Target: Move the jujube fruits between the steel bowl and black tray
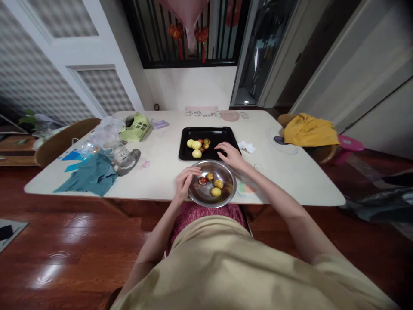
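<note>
In front of me at the table's near edge stands a shiny steel bowl [232,189]. Several small round pieces lie in it, among them a yellow one [216,191] and a reddish-brown one [202,181]; I cannot tell their exact kind. My left hand [186,180] lies at the bowl's left rim, fingers stretched out and empty. Just behind the bowl sits a black rectangular tray [221,135]. Its left half holds pale yellow round pieces [196,145] and smaller brown ones [206,141]. My right hand [229,154] hovers over the tray's front right part, fingers apart, nothing visible in them.
A crumpled white tissue [247,147] lies right of the tray. On the table's left are a teal cloth [90,174], a glass jar [122,156], clear plastic bags [108,131] and a green bag [137,126]. A chair with a yellow cloth [309,130] stands at the right.
</note>
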Demonstrator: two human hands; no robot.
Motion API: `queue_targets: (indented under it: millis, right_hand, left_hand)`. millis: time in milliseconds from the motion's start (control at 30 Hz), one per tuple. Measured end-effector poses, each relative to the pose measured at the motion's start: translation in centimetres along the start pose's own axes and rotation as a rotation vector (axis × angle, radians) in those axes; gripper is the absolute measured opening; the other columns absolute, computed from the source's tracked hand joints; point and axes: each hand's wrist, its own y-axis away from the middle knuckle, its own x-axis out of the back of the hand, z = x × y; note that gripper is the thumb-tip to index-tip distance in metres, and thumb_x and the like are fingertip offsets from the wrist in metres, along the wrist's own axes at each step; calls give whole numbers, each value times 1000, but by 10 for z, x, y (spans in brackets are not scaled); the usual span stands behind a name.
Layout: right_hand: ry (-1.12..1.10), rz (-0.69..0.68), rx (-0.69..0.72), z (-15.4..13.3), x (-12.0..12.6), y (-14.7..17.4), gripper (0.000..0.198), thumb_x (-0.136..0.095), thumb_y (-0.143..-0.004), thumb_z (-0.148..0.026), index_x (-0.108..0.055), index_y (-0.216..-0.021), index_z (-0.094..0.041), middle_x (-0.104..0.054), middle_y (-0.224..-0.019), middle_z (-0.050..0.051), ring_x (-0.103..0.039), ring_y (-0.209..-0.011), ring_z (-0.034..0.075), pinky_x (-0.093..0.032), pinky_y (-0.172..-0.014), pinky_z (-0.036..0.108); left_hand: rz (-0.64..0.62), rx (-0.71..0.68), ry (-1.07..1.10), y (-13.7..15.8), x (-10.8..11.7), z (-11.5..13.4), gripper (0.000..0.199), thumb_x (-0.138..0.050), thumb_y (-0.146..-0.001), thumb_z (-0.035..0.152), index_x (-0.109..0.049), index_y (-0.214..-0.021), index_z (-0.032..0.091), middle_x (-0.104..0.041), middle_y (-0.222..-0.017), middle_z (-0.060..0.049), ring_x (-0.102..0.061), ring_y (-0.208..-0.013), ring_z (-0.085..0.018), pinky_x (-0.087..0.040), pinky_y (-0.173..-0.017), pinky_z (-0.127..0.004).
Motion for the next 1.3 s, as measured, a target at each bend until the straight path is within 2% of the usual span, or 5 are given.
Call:
queue_targets:
  millis: [333,633,900,1067,1300]
  right_hand:
    - [130,-313,-94,30,-57,-64,40,-63,-91,-6,-71,-129,-18,-66,-142,16,-61,-132,32,-54,-111,49]
    - [93,-283,-120,29,-41,-52,35,-72,-91,-16,-70,-125,-14,-66,-128,17,-68,-109,29,-58,-99,43]
    - [-162,-118,54,-42,14,-1,38,-66,-102,-35,-68,-138,-24,-66,-126,12,-67,-111,28,-59,-97,44]
    - [-181,-261,88,-92,30,33,34,-68,-103,-38,-67,-133,-23,-70,-123,13,-67,-116,31,-57,-103,47]
    - [-124,-481,133,-111,13,50,25,-75,-96,-18,-72,-121,-19,-73,-115,12,-68,-112,30,-56,-100,45]
  left_hand:
    - [-57,-65,-69,4,-6,-3,57,-36,-112,54,-78,-93,21,-80,-99,-12,-75,-105,-29,-59,-97,-53]
    - [-61,-54,-72,3,-5,-3,60,-35,-112,57,-78,-90,21,-79,-96,-12,-74,-102,-29,-58,-96,-53]
    - [-34,-188,32,2,-5,-4,48,-40,-114,38,-80,-96,16,-79,-95,-12,-74,-98,-25,-57,-91,-45]
    - [-8,-245,53,1,-6,-5,46,-40,-114,31,-80,-97,16,-79,-93,-11,-73,-95,-24,-56,-88,-43]
    - [1,-251,40,2,-6,-3,47,-41,-114,33,-79,-94,16,-78,-88,-10,-73,-89,-24,-57,-85,-43]
